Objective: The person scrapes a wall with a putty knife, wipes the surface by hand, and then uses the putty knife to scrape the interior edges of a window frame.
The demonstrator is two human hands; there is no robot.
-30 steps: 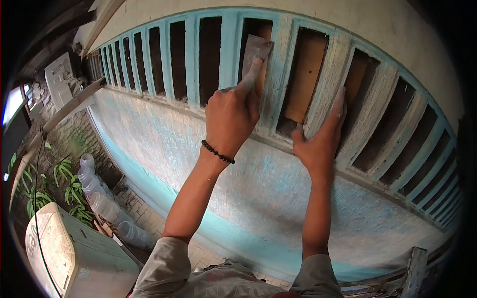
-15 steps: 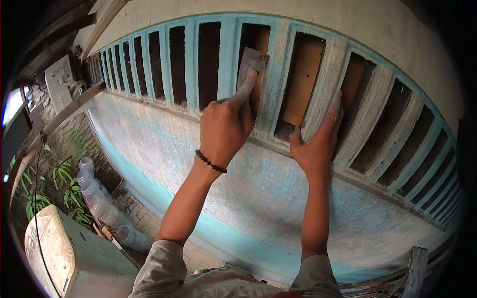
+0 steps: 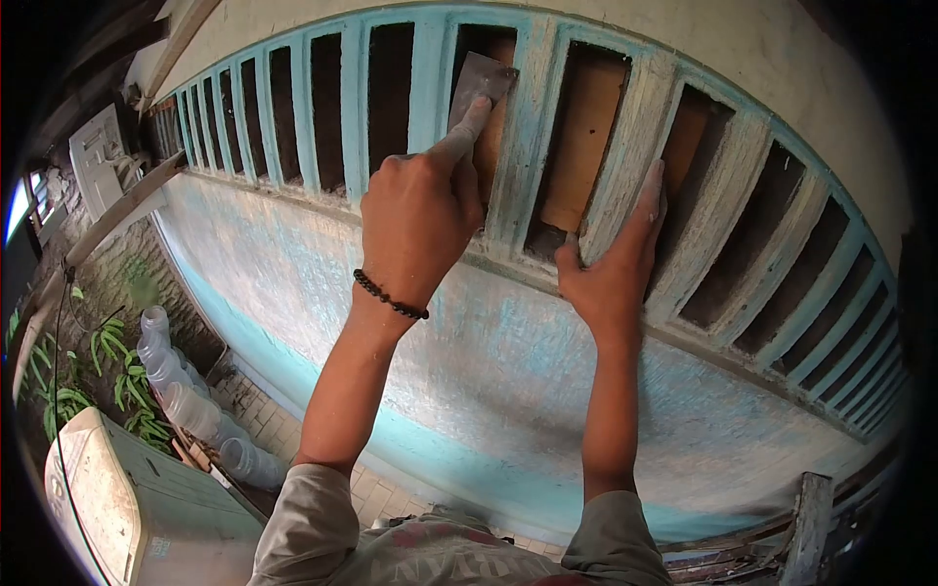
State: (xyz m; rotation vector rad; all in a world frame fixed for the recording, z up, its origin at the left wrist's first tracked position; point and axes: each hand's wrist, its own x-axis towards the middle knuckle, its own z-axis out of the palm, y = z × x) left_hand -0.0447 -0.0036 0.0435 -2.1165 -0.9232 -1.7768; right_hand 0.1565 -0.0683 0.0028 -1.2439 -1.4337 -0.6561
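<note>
My left hand (image 3: 420, 210), with a dark bead bracelet (image 3: 389, 296) at the wrist, is closed around a flat metal scraper (image 3: 479, 83). The index finger lies stretched along the blade, which sits inside a slot against the left side of a worn slat (image 3: 523, 132). The scraper's lower part is hidden by the hand. Further right, my right hand (image 3: 614, 278) grips the foot of another slat (image 3: 633, 161), thumb on its left and fingers on its right. This slat shows bare greyish-brown patches through old light-blue paint.
More light-blue slats (image 3: 357, 103) run off to both sides. Below them is a wall (image 3: 528, 342) with patchy blue paint. At lower left stand a pale bin-like box (image 3: 186, 513), clear plastic containers (image 3: 191, 410) and green plants (image 3: 107, 347). A wooden post (image 3: 809, 527) rises at lower right.
My left hand and the scraper have slid a little upward along the slat. My right hand keeps its grip at about the same spot. The whole view has shifted slightly.
</note>
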